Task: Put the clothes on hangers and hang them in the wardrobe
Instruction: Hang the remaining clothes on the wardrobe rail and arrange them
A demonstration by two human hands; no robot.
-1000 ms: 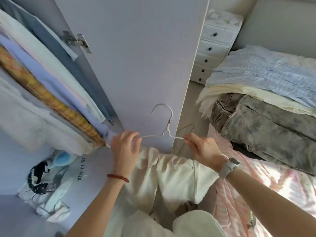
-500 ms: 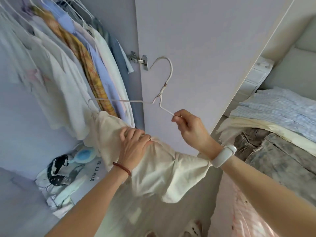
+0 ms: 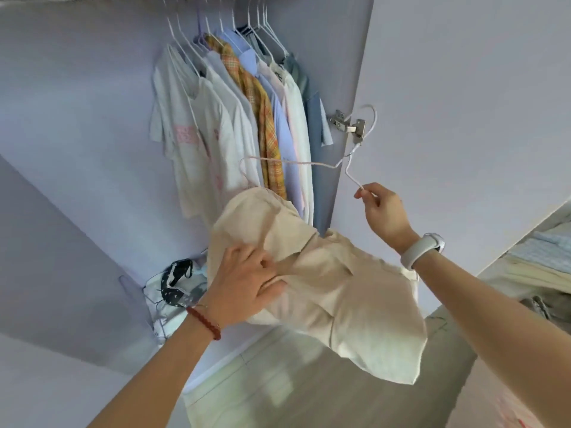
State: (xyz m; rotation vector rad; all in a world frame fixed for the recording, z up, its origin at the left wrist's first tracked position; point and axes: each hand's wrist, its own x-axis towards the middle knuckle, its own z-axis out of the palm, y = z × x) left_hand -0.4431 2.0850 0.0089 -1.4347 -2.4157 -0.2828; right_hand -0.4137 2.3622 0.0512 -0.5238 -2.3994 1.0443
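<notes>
cream shirt (image 3: 324,273): soft, light cotton-like cloth that sags and folds under its own weight; likely to slide off a thin wire unless spread evenly, so best taken by a bunched handful near the collar or shoulder
shirt's place: held up in front of the open wardrobe, below and just near of the hanging row, its upper left part draped over the hanger's left end, the rest drooping down to the right
wire hanger (image 3: 312,163): white, thin, springy; light enough for two fingertips, best held on the right arm or just below the hook
left hand (image 3: 244,285): fingers curled into the cloth, grasping a gathered fold on the shirt's left side
right hand (image 3: 384,214): thumb and forefinger pinching the hanger's right arm, other fingers loosely tucked
hung clothes (image 3: 247,125): far, on the rail, packed close; a gap must be judged before hooking in
</notes>
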